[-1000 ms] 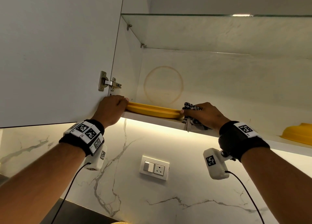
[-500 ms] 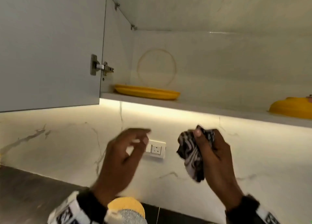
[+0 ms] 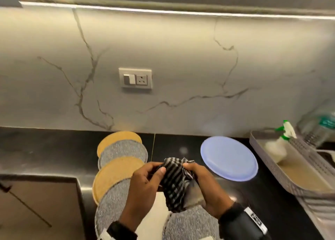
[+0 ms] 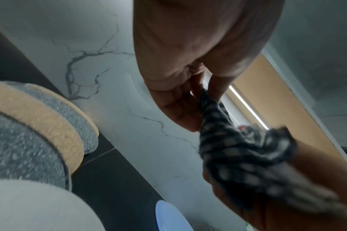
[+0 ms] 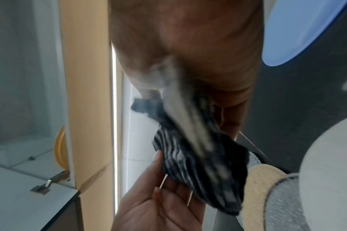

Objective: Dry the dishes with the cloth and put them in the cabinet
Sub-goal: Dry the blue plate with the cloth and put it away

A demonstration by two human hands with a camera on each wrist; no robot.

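1. Well, the cloth (image 3: pixel 175 183) is a soft, crumpled rag with dark and pale stripes, bunched up just in front of the blue plate (image 3: pixel 229 158), which is round, smooth and shallow.
2. Both hands have it: the left hand (image 3: pixel 143 191) pinches one edge between thumb and curled fingers, while the right hand (image 3: pixel 203 187) wraps its fingers round the other side, so the cloth hangs between the two palms above the counter.
3. Left of the blue plate, round woven mats (image 3: pixel 119 165) in tan and speckled grey overlap in a row on the glossy black counter (image 3: pixel 45 149).
4. Behind the plate rises a white veined marble wall (image 3: pixel 181 49) with a switch socket (image 3: pixel 135 78); right of the plate sits a perforated grey tray (image 3: pixel 297 171) with a spray bottle (image 3: pixel 279 143) in it.
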